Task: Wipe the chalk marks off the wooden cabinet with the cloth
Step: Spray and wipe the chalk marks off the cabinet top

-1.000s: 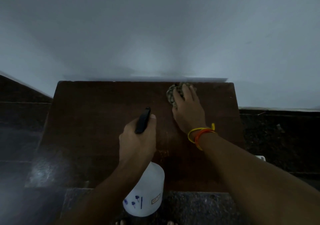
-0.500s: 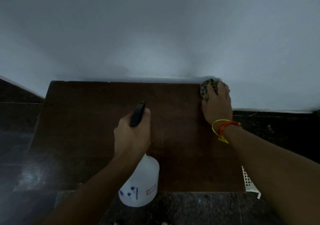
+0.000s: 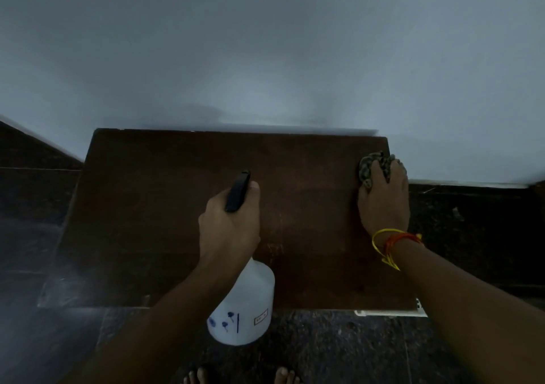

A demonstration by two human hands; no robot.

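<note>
Head view, cloth (image 3: 372,163) under right hand (image 3: 383,203), cabinet (image 3: 177,236)

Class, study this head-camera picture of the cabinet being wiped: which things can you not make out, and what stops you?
- Cloth: mostly hidden under the right hand.
- Spray bottle: its neck is hidden by the left hand; label print too small.
- Chalk marks: dim light on the cabinet top hides any.
</note>
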